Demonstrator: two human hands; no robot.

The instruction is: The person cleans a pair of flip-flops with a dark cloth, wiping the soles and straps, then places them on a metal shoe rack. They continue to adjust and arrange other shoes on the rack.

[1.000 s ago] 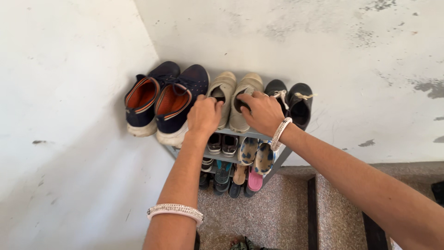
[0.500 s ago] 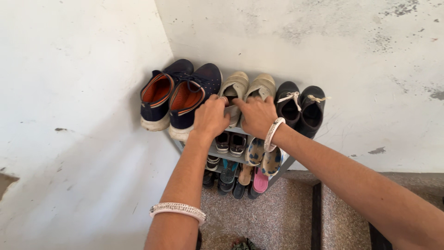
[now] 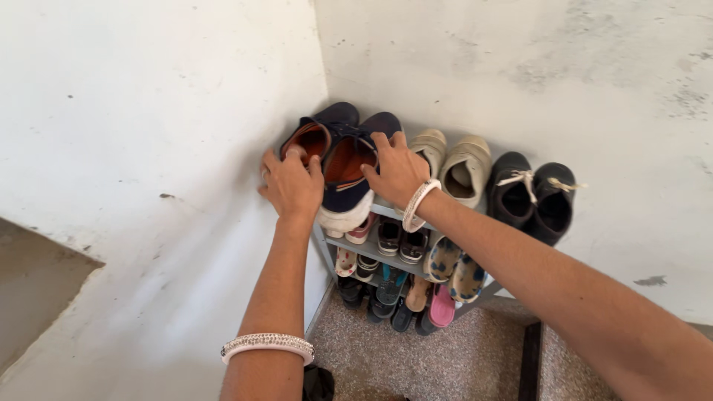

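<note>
A grey shoe rack (image 3: 392, 255) stands in a wall corner. On its top shelf sits a pair of navy sneakers with orange linings (image 3: 344, 165) at the left. My left hand (image 3: 291, 186) grips the heel of the left navy sneaker. My right hand (image 3: 397, 171) rests on the heel and side of the right navy sneaker, fingers curled over its rim. Beside them sit a pair of beige shoes (image 3: 454, 165), and a pair of black shoes with white laces (image 3: 533, 194) is farther right.
The lower shelves hold several small shoes and sandals, including pink ones (image 3: 440, 310). White walls close in on the left (image 3: 148, 148) and behind (image 3: 535, 74). A speckled stone floor (image 3: 423, 364) lies below the rack.
Both hands have moved left from the beige shoes to the navy sneakers and taken hold of them. The camera view has shifted to the left.
</note>
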